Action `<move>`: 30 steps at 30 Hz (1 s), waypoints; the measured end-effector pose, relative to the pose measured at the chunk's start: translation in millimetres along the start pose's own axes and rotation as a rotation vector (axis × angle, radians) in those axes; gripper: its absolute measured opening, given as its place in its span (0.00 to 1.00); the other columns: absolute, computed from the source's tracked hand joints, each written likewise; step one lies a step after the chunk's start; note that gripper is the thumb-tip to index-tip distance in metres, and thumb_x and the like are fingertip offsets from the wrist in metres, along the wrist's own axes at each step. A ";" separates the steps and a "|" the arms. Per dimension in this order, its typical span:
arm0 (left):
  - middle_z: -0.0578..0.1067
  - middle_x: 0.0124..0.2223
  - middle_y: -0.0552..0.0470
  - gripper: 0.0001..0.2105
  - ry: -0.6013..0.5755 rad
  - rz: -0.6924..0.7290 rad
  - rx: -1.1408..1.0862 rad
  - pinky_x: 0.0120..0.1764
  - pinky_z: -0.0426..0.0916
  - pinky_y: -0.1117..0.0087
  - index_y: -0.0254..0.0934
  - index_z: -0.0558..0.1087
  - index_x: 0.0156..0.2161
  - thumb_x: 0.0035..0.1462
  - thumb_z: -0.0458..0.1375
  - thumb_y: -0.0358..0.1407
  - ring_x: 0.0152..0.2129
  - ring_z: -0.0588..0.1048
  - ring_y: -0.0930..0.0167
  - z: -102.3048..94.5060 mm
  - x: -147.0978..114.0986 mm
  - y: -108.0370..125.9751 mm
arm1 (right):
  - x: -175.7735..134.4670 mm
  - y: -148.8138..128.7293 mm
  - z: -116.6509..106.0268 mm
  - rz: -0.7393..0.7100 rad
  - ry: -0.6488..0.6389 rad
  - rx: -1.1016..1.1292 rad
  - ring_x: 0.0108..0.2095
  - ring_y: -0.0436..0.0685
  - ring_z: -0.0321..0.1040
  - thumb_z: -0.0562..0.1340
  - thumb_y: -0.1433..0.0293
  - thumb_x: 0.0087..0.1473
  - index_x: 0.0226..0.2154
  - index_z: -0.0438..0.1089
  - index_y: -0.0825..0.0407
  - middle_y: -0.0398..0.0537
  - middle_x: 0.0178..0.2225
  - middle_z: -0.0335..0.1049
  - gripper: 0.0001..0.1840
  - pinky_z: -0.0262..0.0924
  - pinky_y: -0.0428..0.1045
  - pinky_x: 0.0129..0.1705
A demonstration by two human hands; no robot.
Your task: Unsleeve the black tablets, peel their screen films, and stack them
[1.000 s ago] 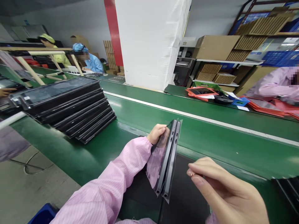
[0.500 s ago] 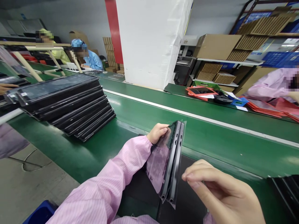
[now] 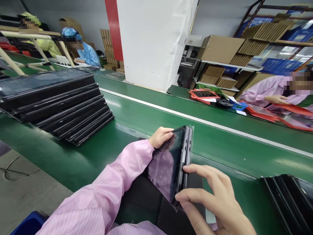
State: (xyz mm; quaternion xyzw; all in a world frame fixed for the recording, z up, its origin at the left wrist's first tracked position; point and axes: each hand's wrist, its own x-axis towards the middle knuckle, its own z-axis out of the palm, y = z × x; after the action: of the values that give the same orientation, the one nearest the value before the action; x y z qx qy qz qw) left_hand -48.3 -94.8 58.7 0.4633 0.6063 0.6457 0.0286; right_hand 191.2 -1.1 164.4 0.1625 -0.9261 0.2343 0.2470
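Observation:
Two dark tablets point(image 3: 168, 163), wrapped in clear film, stand tilted face to back, with their port edges turned toward my right side. At their upper left edge, my left hand point(image 3: 160, 137) is closed around them, thumb on the screen side. My right hand point(image 3: 215, 195) has its fingertips on the port edges: one finger higher up, the index finger and thumb close together at the lower corner. Whether those two pinch the film or a tablet edge is hard to see. Beneath lies a black mat point(image 3: 137, 199) on the green bench.
A leaning stack of black film-wrapped tablets point(image 3: 56, 107) lies at left, another stack point(image 3: 288, 202) at right. A white strip point(image 3: 171, 112) runs along the green bench point(image 3: 220, 147). Across it, a person in pink point(image 3: 266, 86) handles red sleeves. A blue bin point(image 3: 29, 225) stands lower left.
My right hand has moved left from beside the tablets onto their port edges, its fingers spreading. The left hand keeps its hold. The view has shifted, bringing more of the right stack into sight.

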 end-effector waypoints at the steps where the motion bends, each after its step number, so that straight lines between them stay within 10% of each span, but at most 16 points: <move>1: 0.65 0.22 0.55 0.32 0.001 0.003 -0.001 0.30 0.59 0.70 0.35 0.66 0.24 0.56 0.46 0.65 0.23 0.64 0.71 -0.1 -0.1 -0.6 | 0.0 0.0 -1.5 -0.001 -0.004 0.003 0.49 0.64 0.66 0.64 0.72 0.54 0.32 0.76 0.41 0.48 0.48 0.71 0.08 0.69 0.56 0.45; 9: 0.64 0.22 0.55 0.31 0.005 0.014 -0.003 0.30 0.58 0.70 0.36 0.65 0.24 0.56 0.46 0.64 0.22 0.63 0.71 -0.2 -0.3 -2.4 | 9.0 -6.5 -4.5 0.087 -0.077 0.120 0.34 0.56 0.67 0.62 0.76 0.53 0.31 0.74 0.44 0.45 0.30 0.67 0.10 0.67 0.50 0.34; 30: 0.62 0.21 0.56 0.29 0.009 0.013 0.003 0.28 0.56 0.70 0.36 0.63 0.23 0.58 0.46 0.62 0.21 0.60 0.72 -0.4 -0.7 -1.1 | 0.1 -17.1 10.6 0.155 0.123 0.032 0.36 0.59 0.66 0.63 0.76 0.52 0.29 0.73 0.46 0.47 0.31 0.68 0.08 0.61 0.57 0.40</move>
State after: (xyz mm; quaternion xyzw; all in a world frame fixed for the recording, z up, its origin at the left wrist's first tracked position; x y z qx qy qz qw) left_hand -48.8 -95.3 57.5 0.4644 0.6043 0.6471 0.0207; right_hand 194.2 -20.9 162.4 0.0796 -0.9151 0.2769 0.2821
